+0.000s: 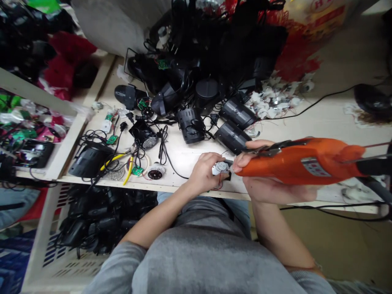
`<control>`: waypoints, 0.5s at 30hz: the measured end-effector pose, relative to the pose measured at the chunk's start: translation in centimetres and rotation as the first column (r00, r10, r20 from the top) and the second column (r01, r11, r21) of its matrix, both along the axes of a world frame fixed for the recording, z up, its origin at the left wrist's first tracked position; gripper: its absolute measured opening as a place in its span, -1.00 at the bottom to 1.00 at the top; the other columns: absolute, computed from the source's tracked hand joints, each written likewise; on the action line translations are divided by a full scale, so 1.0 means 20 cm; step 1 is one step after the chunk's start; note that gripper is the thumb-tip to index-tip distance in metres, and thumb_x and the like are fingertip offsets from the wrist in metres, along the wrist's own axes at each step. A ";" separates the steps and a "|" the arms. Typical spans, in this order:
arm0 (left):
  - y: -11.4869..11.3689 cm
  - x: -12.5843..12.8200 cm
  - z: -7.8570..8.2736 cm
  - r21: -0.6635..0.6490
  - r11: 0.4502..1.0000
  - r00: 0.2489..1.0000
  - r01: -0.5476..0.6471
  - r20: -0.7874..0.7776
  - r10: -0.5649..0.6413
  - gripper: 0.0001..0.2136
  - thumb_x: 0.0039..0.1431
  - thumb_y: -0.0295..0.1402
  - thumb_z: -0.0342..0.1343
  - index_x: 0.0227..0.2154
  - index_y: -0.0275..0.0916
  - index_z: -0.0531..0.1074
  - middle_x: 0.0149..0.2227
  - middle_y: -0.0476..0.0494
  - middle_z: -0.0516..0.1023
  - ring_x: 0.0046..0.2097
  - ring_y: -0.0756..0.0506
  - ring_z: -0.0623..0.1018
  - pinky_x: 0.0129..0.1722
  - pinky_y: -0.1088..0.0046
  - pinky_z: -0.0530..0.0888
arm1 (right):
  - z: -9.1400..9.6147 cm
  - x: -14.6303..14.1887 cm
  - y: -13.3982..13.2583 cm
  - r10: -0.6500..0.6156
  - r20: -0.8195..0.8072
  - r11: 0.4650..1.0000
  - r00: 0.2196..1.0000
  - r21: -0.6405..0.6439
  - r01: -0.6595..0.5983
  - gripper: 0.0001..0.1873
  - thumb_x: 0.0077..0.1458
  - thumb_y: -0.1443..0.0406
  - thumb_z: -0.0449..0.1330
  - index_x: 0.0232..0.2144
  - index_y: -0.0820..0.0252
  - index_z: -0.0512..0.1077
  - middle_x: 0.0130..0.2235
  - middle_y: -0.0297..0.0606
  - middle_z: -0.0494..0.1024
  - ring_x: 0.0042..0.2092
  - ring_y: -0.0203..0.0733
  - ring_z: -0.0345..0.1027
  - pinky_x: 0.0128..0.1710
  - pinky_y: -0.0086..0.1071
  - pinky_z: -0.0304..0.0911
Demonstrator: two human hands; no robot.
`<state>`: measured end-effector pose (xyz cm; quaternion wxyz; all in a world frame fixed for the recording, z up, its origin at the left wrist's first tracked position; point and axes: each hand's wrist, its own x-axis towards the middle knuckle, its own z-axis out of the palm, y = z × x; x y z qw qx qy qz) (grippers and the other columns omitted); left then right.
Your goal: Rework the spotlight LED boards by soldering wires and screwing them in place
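Cluttered wooden workbench (180, 157) heaped w/ black plastic lamp housings (234, 112); white plastic crate (52, 261) of more black parts sits below its front edge. Person in grey sweatshirt (208, 249) works at that edge. Orange power tool (306, 161) lies in R hand (269, 179), fingers wrapped around its body, nose angled toward a small metal motor (221, 168) (tool's tip hard to make out). L hand (203, 173) pinches motor between fingers and thumb, just over the bench edge. Thin red wires (219, 187) trail from beneath it. Risks: motor twisting in the pinch could let tool slip onto L fingers; a tug on the wires could tear them loose. Yellow-handled pliers (122, 165), green PCB (137, 171) lie farther left; loose cables there could snag a sleeve.
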<state>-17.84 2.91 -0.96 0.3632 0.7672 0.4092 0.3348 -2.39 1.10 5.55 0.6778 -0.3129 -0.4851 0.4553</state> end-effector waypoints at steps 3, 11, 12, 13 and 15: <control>-0.01 0.02 -0.01 0.085 0.996 0.999 -0.026 -0.030 0.029 -0.74 0.11 -0.32 0.31 -0.16 -0.22 0.46 -0.13 -0.18 0.62 -0.06 -0.20 0.56 -0.01 0.19 0.45 | 0.01 0.00 0.01 0.078 -0.052 0.997 0.996 -0.011 -0.079 -0.20 -0.02 -0.33 0.10 -0.08 0.15 0.58 -0.44 -0.21 0.51 -0.48 -0.09 0.35 -0.52 -0.19 0.32; -0.02 0.05 -0.01 0.070 0.993 0.994 -0.096 -0.045 0.100 -0.79 0.08 -0.35 0.32 -0.24 -0.19 0.45 -0.19 -0.13 0.62 -0.13 -0.17 0.56 -0.07 0.24 0.45 | 0.03 0.00 0.03 0.057 -0.049 0.996 0.997 -0.060 -0.060 -0.22 -0.04 -0.40 0.02 -0.19 0.03 0.59 -0.47 -0.23 0.49 -0.52 -0.07 0.33 -0.55 -0.16 0.33; -0.02 0.05 0.00 0.060 0.993 0.994 -0.101 -0.045 0.104 -0.79 0.07 -0.36 0.32 -0.25 -0.20 0.45 -0.20 -0.13 0.62 -0.13 -0.17 0.56 -0.08 0.24 0.45 | 0.02 0.00 0.04 0.053 -0.056 0.996 0.997 -0.065 -0.056 -0.22 -0.05 -0.41 0.02 -0.19 0.01 0.58 -0.47 -0.22 0.49 -0.52 -0.07 0.33 -0.56 -0.15 0.33; -0.02 0.05 0.00 0.049 0.993 0.993 -0.106 -0.044 0.108 -0.79 0.06 -0.36 0.33 -0.26 -0.20 0.45 -0.20 -0.12 0.62 -0.14 -0.17 0.56 -0.08 0.24 0.45 | 0.02 0.00 0.04 0.053 -0.064 0.996 0.997 -0.068 -0.058 -0.21 -0.05 -0.41 0.02 -0.19 0.01 0.58 -0.47 -0.22 0.48 -0.53 -0.07 0.33 -0.57 -0.16 0.33; -0.01 0.06 0.01 0.026 0.993 0.993 -0.115 -0.038 0.115 -0.79 0.03 -0.36 0.35 -0.28 -0.19 0.45 -0.22 -0.11 0.62 -0.15 -0.17 0.56 -0.10 0.25 0.45 | 0.01 0.00 0.04 0.058 -0.090 0.995 0.994 -0.080 -0.065 -0.20 -0.03 -0.40 0.00 -0.17 0.03 0.58 -0.46 -0.21 0.48 -0.53 -0.08 0.33 -0.58 -0.17 0.32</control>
